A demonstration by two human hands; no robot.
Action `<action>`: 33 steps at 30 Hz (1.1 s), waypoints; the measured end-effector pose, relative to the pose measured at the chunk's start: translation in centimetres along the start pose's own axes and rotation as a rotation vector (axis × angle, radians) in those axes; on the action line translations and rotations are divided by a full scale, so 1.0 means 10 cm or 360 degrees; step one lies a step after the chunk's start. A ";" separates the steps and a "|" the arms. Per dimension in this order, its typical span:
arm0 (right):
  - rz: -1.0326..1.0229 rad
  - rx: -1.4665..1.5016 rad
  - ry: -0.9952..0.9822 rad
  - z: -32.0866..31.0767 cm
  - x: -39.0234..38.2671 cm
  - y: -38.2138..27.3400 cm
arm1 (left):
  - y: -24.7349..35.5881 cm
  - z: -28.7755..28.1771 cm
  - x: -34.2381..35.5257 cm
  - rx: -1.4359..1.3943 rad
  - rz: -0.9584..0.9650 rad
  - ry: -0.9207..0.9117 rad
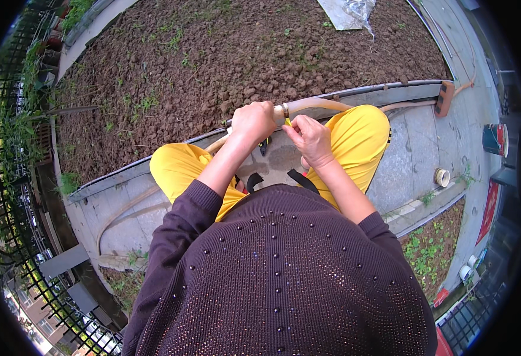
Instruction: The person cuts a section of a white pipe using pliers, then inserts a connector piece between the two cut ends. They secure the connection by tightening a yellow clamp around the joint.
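Observation:
My left hand [251,123] is wrapped round a pale hose joint [278,111], where a beige hose [305,103] meets a metal clamp [285,110]. Just below the clamp, my right hand [309,137] pinches a small yellow item [288,121]; its exact form is too small to tell. Part of the joint is hidden behind my left fingers. Beneath the hands, a small black-and-yellow object [264,146] lies on the paving between my yellow-trousered knees.
A soil bed [201,53] behind a raised edge holds a plastic sheet [342,12]. Rightward are a brick [444,99], bucket [494,140] and white ring [441,176]. More hose [118,216] runs along the left paving, near a metal fence [8,196].

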State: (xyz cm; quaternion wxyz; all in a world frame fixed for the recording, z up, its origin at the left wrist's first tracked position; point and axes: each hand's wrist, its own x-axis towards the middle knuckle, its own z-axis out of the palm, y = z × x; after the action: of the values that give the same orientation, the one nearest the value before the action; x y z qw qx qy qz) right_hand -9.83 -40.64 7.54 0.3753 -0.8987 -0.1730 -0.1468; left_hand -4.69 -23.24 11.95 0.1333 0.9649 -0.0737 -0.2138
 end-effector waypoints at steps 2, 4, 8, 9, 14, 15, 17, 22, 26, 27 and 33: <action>0.0555 0.0550 -0.0215 0.02 -0.06 0.06 | 0.04 -0.06 0.01 0.0014 -0.0023 -0.0028; 0.1186 0.1321 -0.0293 0.15 -0.10 0.16 | 0.05 -0.07 0.03 0.0020 0.0003 -0.0024; 0.1536 0.2010 -0.0303 0.16 -0.11 0.11 | 0.06 -0.11 0.01 -0.0002 -0.0029 -0.0056; 0.1542 0.2037 -0.0268 0.16 -0.11 0.08 | 0.06 -0.10 0.02 -0.0009 -0.0021 -0.0042; 0.1268 0.1310 -0.0290 0.12 -0.09 0.18 | 0.03 -0.05 0.03 -0.0027 0.0028 0.0006; 0.1045 0.0938 -0.0109 0.10 -0.09 0.27 | 0.03 -0.05 0.03 0.0002 0.0043 0.0009; 0.0699 0.0368 0.0058 -0.07 0.05 0.19 | 0.03 -0.10 -0.02 0.0054 0.0050 0.0011; -0.0109 -0.0175 -0.0263 -0.22 0.45 0.63 | -0.01 -0.11 0.02 0.0099 0.0084 -0.0007; -0.0132 0.0008 -0.0802 -0.17 0.55 0.90 | -0.05 -0.11 0.05 0.0103 0.0151 -0.0032; -0.0131 0.0004 -0.0843 -0.14 0.58 0.94 | -0.07 -0.10 0.07 0.0097 0.0178 -0.0025; -0.0084 -0.0014 -0.0918 0.05 0.64 0.93 | -0.10 -0.09 0.15 0.0264 0.0080 -0.0090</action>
State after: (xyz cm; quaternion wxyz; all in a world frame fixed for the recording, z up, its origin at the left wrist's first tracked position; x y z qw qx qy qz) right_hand -0.15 -45.14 3.95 0.3029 -0.9001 -0.2954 0.1044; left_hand -2.87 -22.41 11.84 0.0560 0.9641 -0.1192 -0.2307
